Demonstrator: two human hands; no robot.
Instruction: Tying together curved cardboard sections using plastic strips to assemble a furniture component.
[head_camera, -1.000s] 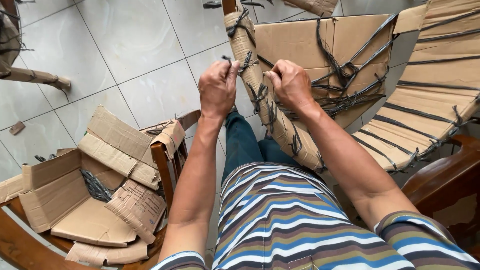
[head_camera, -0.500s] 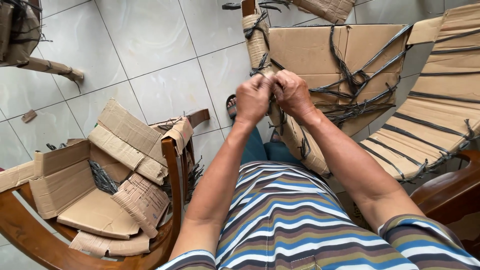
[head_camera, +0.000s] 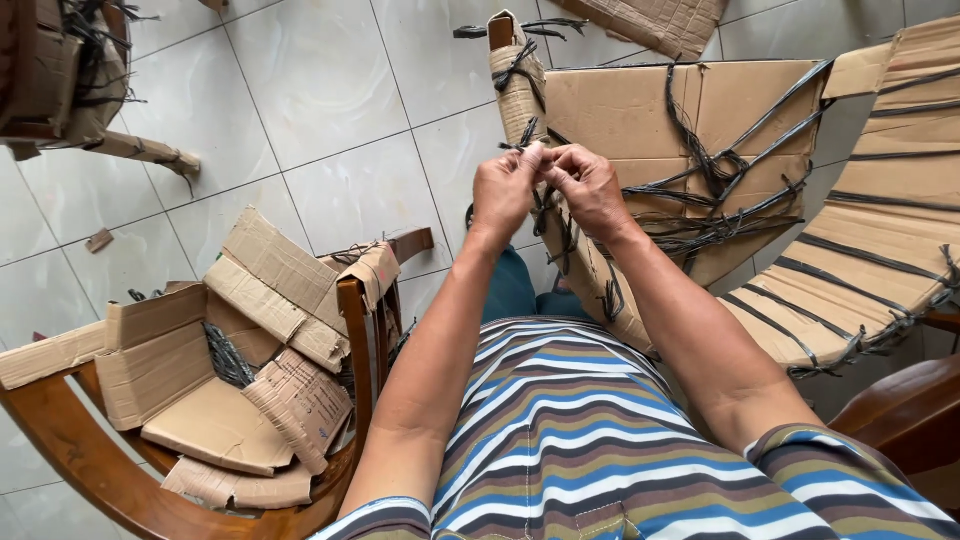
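My left hand (head_camera: 507, 187) and my right hand (head_camera: 587, 185) meet, fingertips pinched together on a thin black strap (head_camera: 527, 140). The strap runs from the cardboard-wrapped arm (head_camera: 522, 90) of a wooden chair standing in front of me. The chair's back (head_camera: 640, 120) is covered in brown cardboard, crossed and knotted with more black straps (head_camera: 715, 170). My forearms reach out over my striped shirt and blue trousers.
A wooden chair (head_camera: 357, 330) at my left holds loose cardboard pieces (head_camera: 220, 350) on its seat. A second cardboard-wrapped chair part (head_camera: 880, 200) with black straps lies at the right. Another wrapped piece (head_camera: 60, 90) sits at top left on the grey tiled floor (head_camera: 300, 110).
My two hands have come together, from apart on the chair arm to pinching the strap at one spot. The view has shifted slightly.
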